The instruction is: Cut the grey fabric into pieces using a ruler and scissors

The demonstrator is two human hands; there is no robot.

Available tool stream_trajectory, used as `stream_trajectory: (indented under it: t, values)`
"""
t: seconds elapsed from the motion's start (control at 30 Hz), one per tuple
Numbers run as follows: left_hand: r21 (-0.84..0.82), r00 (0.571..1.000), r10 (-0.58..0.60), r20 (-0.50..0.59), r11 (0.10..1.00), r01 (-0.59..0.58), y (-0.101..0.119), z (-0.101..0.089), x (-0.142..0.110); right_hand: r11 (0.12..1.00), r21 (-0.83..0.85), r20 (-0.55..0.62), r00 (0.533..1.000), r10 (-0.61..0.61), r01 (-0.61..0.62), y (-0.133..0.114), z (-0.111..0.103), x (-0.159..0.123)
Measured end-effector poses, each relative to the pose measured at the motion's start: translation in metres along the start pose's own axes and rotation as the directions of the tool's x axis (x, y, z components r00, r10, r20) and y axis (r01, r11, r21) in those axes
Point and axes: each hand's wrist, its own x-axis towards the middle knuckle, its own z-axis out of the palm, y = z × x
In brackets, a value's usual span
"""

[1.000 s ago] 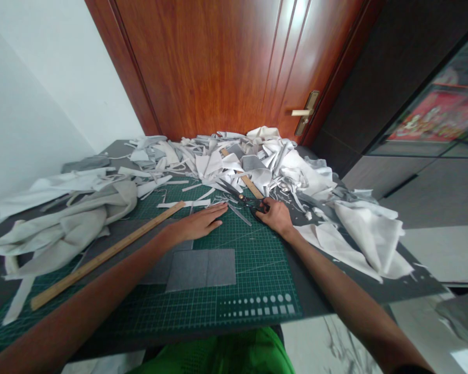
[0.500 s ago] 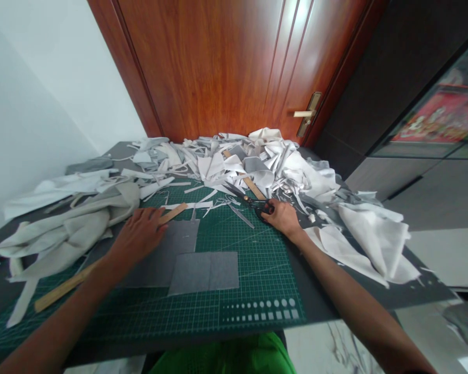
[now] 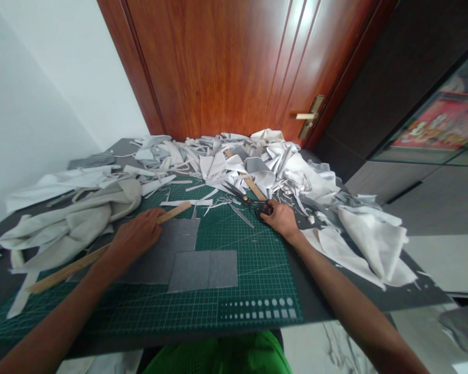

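The left hand [image 3: 136,235] closes its fingers over the wooden ruler [image 3: 78,266], pinning it on a diagonal across the grey fabric [image 3: 183,240], which lies flat on the green cutting mat [image 3: 253,306]. The right hand [image 3: 281,219], well apart, is clamped around the black-handled scissors [image 3: 262,209] near the mat's far edge, with the blades directed away from the person; whether they stand open cannot be told. Beyond the mat lies a heap of white fabric offcuts [image 3: 265,163]. A crumpled beige cloth [image 3: 62,223] lies to the left.
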Motion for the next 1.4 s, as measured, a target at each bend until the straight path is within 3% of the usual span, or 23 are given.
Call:
stream_trajectory:
  t: [0.13,0.27,0.43,0.6,0.9,1.1,1.23,1.33,1.4]
  values:
    - [0.025,0.999,0.003,-0.046,1.0,-0.002,0.003,0.001,0.0,1.0,-0.013,0.013,1.0,0.006,-0.006,0.0,0.0,0.0]
    - [-0.042,0.983,0.177,-0.043,0.983,-0.178,0.005,0.006,0.003,1.0,-0.001,0.031,0.999,0.01,-0.01,-0.001,-0.001,0.0]
    - [-0.141,0.891,0.452,0.036,0.885,-0.443,0.044,0.02,-0.009,1.0,-0.009,0.035,0.999,0.004,-0.004,-0.001,-0.002,0.0]
    - [-0.231,0.827,0.561,-0.01,0.804,-0.548,0.089,0.043,-0.035,1.0,-0.029,0.039,0.999,0.012,-0.011,0.001,-0.001,0.001]
    - [-0.223,0.757,0.65,-0.065,0.73,-0.646,0.107,0.044,-0.038,0.999,-0.033,0.055,0.998,0.005,-0.003,-0.001,-0.003,0.001]
    - [-0.188,0.757,0.651,-0.06,0.737,-0.649,0.108,0.047,-0.041,1.0,-0.006,0.056,0.998,0.006,-0.006,0.0,-0.003,0.001]
    - [-0.185,0.82,0.569,-0.065,0.8,-0.57,0.103,0.044,-0.042,1.0,-0.005,0.046,0.999,0.007,-0.006,0.001,-0.001,0.001]
    - [-0.191,0.877,0.48,0.003,0.861,-0.471,0.103,0.038,-0.04,1.0,-0.007,0.049,0.999,0.006,-0.006,0.002,0.0,0.001]
    - [-0.159,0.89,0.453,0.059,0.884,-0.44,0.105,0.036,-0.039,1.0,-0.002,0.046,0.999,0.003,-0.003,0.002,0.0,0.001]
